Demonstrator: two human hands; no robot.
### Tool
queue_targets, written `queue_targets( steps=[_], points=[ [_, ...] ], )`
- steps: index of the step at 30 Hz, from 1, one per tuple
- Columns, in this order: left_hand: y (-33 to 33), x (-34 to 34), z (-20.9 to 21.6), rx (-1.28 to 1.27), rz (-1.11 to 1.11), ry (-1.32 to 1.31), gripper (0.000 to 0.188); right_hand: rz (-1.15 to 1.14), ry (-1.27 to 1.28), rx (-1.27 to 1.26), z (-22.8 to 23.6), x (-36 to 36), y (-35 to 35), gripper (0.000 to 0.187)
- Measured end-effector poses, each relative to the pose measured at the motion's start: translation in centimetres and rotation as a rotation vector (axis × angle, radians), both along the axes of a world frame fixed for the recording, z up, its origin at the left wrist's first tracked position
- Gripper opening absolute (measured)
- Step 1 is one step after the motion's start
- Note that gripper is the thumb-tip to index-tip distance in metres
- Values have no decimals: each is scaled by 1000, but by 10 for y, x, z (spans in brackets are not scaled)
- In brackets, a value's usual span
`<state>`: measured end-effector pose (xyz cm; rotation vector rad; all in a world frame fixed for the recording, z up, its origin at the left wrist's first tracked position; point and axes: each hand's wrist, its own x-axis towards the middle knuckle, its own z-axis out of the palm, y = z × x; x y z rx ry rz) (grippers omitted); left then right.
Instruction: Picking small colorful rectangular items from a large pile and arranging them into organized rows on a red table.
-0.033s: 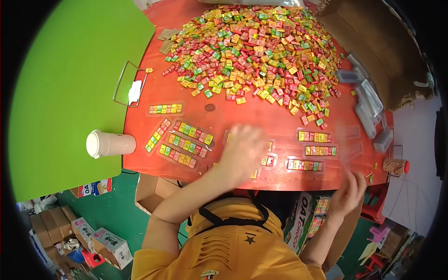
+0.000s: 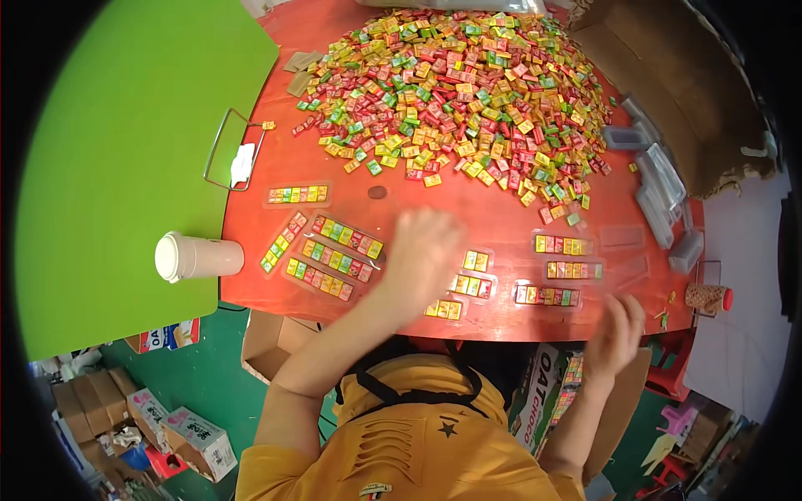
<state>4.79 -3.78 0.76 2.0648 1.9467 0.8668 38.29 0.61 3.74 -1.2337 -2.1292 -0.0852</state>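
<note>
Near side: a mustard-yellow shirt [image 2: 401,455] fills the bottom centre of the frame.
Right hand: the right hand [image 2: 616,338] is at the worktop's near edge, lower right, fingers loosely curved; blur means I cannot tell whether they grip anything.
Left hand: the blurred left hand [image 2: 428,255] is over the centre; I cannot tell whether its fingers are apart, together or clamped on a piece.
Middle rows: three transparent trays with small red and yellow wrapped blocks [image 2: 472,286] lie right beside the left hand, partly hidden by it and its forearm.
Right rows: three filled transparent trays [image 2: 548,296] lie right of centre; two flat transparent plastic trays [image 2: 621,237] are farther right.
Left rows: five filled transparent trays of multicoloured blocks [image 2: 337,260] lie left of centre, one steeply slanted.
Worktop sides: a whitish lidded cup [image 2: 200,256] is at the left edge, a red-lidded jar [image 2: 708,298] at the right.
Surface: the red worktop [image 2: 493,213] carries the rows.
Far side: a broad heap of loose red, yellow and green wrapped blocks [image 2: 468,100] covers the upper centre, beside an open brown cardboard box [image 2: 668,92], upper right.
</note>
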Motion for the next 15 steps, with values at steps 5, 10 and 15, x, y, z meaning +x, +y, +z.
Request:
queue_targets(
  steps=[5, 10, 15],
  points=[
    [43, -73, -26, 3, 297, -39, 25, 557, -182, 45, -4, -86, 72, 35],
    [55, -79, -30, -30, 292, -94, 35, 778, -367, 24, -12, -122, 109, 32],
    [56, -90, -20, -248, 241, -160, 41, 783, -448, -46, -8, -134, 112, 32]
  ],
)
